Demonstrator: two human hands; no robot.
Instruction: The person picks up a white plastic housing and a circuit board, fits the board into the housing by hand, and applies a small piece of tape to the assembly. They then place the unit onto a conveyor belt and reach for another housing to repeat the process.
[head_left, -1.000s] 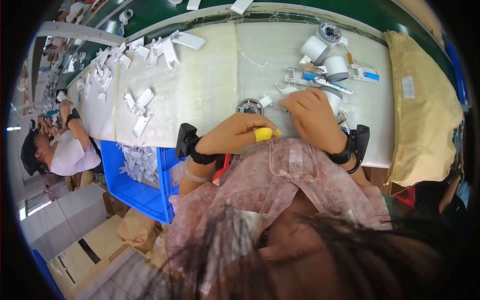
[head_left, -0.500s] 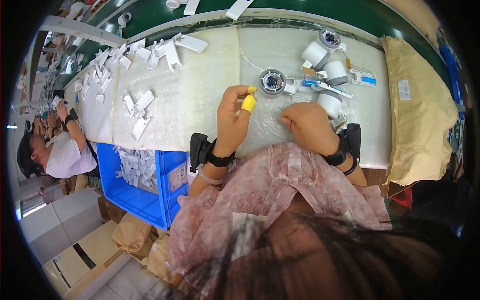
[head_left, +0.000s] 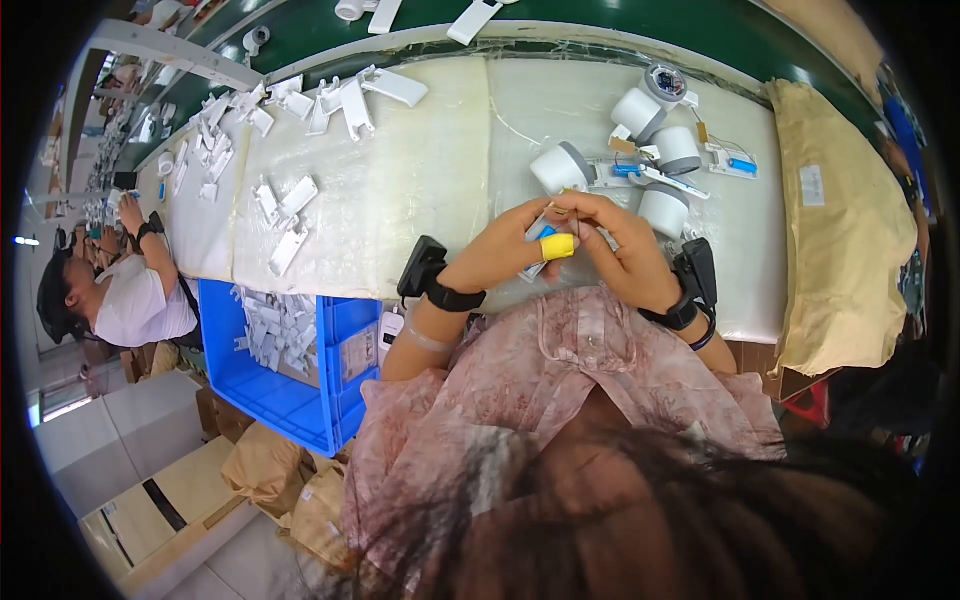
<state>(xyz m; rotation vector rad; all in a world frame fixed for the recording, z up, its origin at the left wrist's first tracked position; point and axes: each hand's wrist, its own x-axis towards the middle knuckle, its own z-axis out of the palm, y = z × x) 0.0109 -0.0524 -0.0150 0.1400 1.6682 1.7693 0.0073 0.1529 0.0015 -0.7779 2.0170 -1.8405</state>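
Between my hands is a narrow white plastic housing with a blue battery cell [head_left: 546, 233] in it. My left hand [head_left: 500, 247], with yellow covers on its fingertips, is closed around this housing. Bent inward, the fingers of my right hand [head_left: 628, 250] meet the housing's upper end beside a small brownish piece [head_left: 556, 212]; what they pinch is mostly hidden. Just beyond my fingers lies a white cylindrical lamp head [head_left: 557, 170] with a grey rim, on its side. To its right are more white lamp heads [head_left: 664, 209], arms and an open housing with a blue battery [head_left: 741, 165].
White plastic parts [head_left: 290, 205] lie in loose groups on the left of the film-covered table [head_left: 400, 180]. A blue bin [head_left: 330, 400] of white parts stands at the front left. Brown paper [head_left: 840, 230] covers the right end. Another person [head_left: 140, 300] sits at far left.
My hands have come together and now hold the battery housing. The lamp head that stood with its circuit side up now lies on its side.
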